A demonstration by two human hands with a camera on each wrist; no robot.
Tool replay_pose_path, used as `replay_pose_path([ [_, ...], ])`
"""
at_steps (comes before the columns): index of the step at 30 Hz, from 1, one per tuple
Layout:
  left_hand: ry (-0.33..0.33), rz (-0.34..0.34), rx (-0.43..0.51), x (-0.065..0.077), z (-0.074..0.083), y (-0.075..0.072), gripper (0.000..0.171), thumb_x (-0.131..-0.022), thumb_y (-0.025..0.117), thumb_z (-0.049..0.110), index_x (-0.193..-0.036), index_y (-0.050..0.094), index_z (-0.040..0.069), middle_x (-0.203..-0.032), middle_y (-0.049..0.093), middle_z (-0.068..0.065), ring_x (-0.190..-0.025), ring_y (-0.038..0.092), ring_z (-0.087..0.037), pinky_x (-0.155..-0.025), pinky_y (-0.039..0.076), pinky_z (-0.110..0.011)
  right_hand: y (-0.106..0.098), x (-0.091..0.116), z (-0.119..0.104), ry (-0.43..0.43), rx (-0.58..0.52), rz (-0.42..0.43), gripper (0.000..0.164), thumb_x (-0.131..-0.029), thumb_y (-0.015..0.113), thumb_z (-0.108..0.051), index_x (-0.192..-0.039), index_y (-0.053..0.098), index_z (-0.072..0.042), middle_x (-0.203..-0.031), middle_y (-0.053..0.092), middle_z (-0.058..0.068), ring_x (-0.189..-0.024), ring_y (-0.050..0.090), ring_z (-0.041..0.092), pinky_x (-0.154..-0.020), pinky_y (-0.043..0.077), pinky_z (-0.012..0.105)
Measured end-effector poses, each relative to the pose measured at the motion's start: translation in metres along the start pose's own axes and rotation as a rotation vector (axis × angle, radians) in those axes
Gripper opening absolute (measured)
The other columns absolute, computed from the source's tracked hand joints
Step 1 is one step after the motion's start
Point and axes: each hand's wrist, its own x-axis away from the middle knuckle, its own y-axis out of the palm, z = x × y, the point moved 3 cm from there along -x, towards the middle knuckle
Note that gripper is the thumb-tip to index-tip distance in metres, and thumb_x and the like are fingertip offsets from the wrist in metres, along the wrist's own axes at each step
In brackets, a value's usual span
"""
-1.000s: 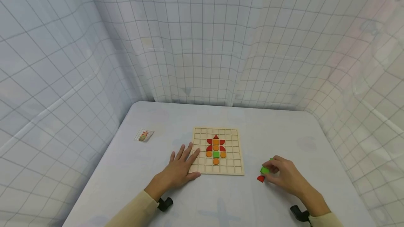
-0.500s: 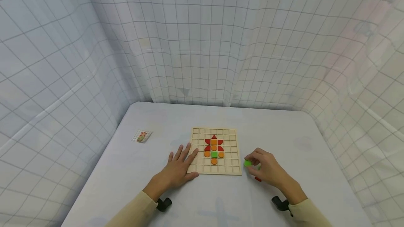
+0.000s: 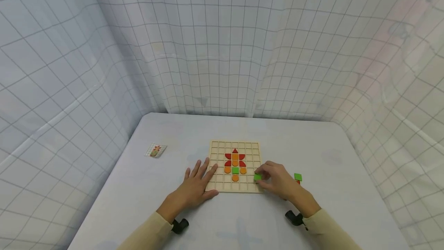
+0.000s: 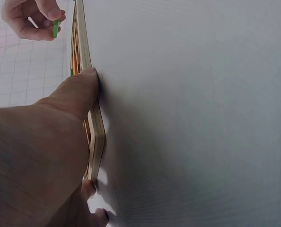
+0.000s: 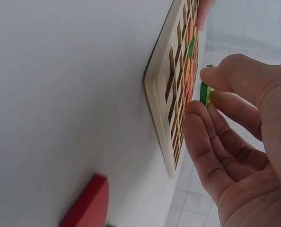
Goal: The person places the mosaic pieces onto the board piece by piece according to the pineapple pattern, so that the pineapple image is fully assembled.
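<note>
A wooden grid board [image 3: 218, 186] lies mid-table with red, orange and green pieces set in its cells. One green square piece [image 3: 235, 170] sits between two orange round pieces [image 3: 243, 170]. My left hand [image 3: 195, 188] lies with spread fingers on the board's left edge, its thumb at the near corner. Over the right side of the board, my right hand [image 3: 277, 180] pinches a green square tile [image 5: 205, 93] between thumb and fingertips. In the right wrist view the tile is held edge-on, raised above the grid.
Right of my right hand lie another green square tile [image 3: 298, 177] and a red piece [image 5: 89, 203], partly hidden by the hand in the head view. A small picture card [image 3: 155, 150] rests at the table's left. Grid-patterned curtains [image 3: 222, 49] enclose the table.
My right hand has picked the green tile up from the loose pieces and carried it left over the board's right edge. The left hand stays on the board.
</note>
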Motion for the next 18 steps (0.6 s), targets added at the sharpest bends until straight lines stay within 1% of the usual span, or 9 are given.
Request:
replay_pose_path([
  [2, 0.011, 0.018, -0.012, -0.002, -0.004, 0.006, 0.096, -0.11, 0.072, 0.064, -0.187, 0.028, 0.026, -0.197, 0.012, -0.02, -0.181, 0.009, -0.057, -0.135, 0.013, -0.091, 0.004, -0.002, -0.002, 0.007, -0.01, -0.015, 0.021, -0.096, 0.094, -0.005, -0.115, 0.085, -0.007, -0.106, 0.078, 0.001, -0.091, 0.072, 0.011, -0.083, 0.067, 0.026],
  [4, 0.009, 0.02, -0.016, -0.002, -0.005, 0.007, 0.096, -0.11, 0.071, 0.064, -0.187, 0.027, 0.026, -0.197, 0.012, -0.02, -0.181, 0.009, -0.057, -0.135, 0.013, -0.091, 0.008, -0.006, -0.004, 0.003, -0.019, -0.028, 0.018, -0.097, 0.094, -0.006, -0.113, 0.085, -0.008, -0.105, 0.079, 0.001, -0.091, 0.072, 0.011, -0.083, 0.067, 0.026],
  [6, 0.006, 0.013, -0.009, 0.0, -0.003, 0.005, 0.096, -0.111, 0.071, 0.064, -0.187, 0.026, 0.026, -0.198, 0.011, -0.019, -0.181, 0.008, -0.057, -0.135, 0.012, -0.091, 0.013, -0.01, -0.005, -0.011, -0.024, -0.039, 0.015, -0.097, 0.093, -0.006, -0.11, 0.086, -0.008, -0.105, 0.079, 0.001, -0.091, 0.071, 0.011, -0.081, 0.066, 0.026],
  [9, -0.005, -0.008, -0.002, 0.001, 0.003, -0.001, 0.095, -0.111, 0.073, 0.06, -0.187, 0.028, 0.023, -0.197, 0.011, -0.021, -0.181, 0.007, -0.057, -0.136, 0.01, -0.091, 0.019, -0.014, -0.007, -0.025, -0.023, -0.049, 0.011, -0.098, 0.093, -0.006, -0.107, 0.088, -0.008, -0.104, 0.079, 0.002, -0.089, 0.068, 0.007, -0.08, 0.065, 0.022],
  [12, -0.022, -0.023, -0.019, 0.001, 0.007, -0.004, 0.093, -0.112, 0.075, 0.054, -0.186, 0.031, 0.018, -0.197, 0.013, -0.022, -0.181, 0.009, -0.057, -0.137, 0.011, -0.09, 0.023, -0.017, -0.008, -0.041, -0.009, -0.049, 0.009, -0.098, 0.094, -0.007, -0.106, 0.09, -0.008, -0.105, 0.08, 0.002, -0.089, 0.068, 0.004, -0.079, 0.064, 0.02],
  [13, -0.036, -0.035, -0.028, 0.001, 0.009, -0.006, 0.093, -0.111, 0.076, 0.053, -0.186, 0.031, 0.018, -0.197, 0.013, -0.022, -0.182, 0.009, -0.056, -0.138, 0.011, -0.088, 0.025, -0.019, -0.008, -0.045, 0.0, -0.049, 0.009, -0.098, 0.095, -0.008, -0.105, 0.09, -0.009, -0.106, 0.08, 0.003, -0.09, 0.068, 0.004, -0.079, 0.064, 0.02],
  [16, -0.049, -0.05, -0.026, 0.002, 0.011, -0.009, 0.094, -0.112, 0.075, 0.053, -0.186, 0.031, 0.017, -0.197, 0.012, -0.021, -0.183, 0.008, -0.054, -0.14, 0.011, -0.087, 0.028, -0.022, -0.01, -0.048, 0.023, -0.052, 0.007, -0.098, 0.095, -0.01, -0.104, 0.092, -0.01, -0.106, 0.081, 0.003, -0.094, 0.071, 0.007, -0.081, 0.065, 0.02],
  [18, -0.028, -0.039, -0.015, 0.002, 0.009, -0.008, 0.094, -0.112, 0.074, 0.056, -0.186, 0.029, 0.019, -0.197, 0.011, -0.021, -0.182, 0.007, -0.056, -0.138, 0.01, -0.089, 0.03, -0.025, -0.011, -0.046, 0.035, -0.055, 0.006, -0.098, 0.095, -0.011, -0.103, 0.092, -0.01, -0.106, 0.081, 0.002, -0.095, 0.071, 0.008, -0.081, 0.065, 0.02],
])
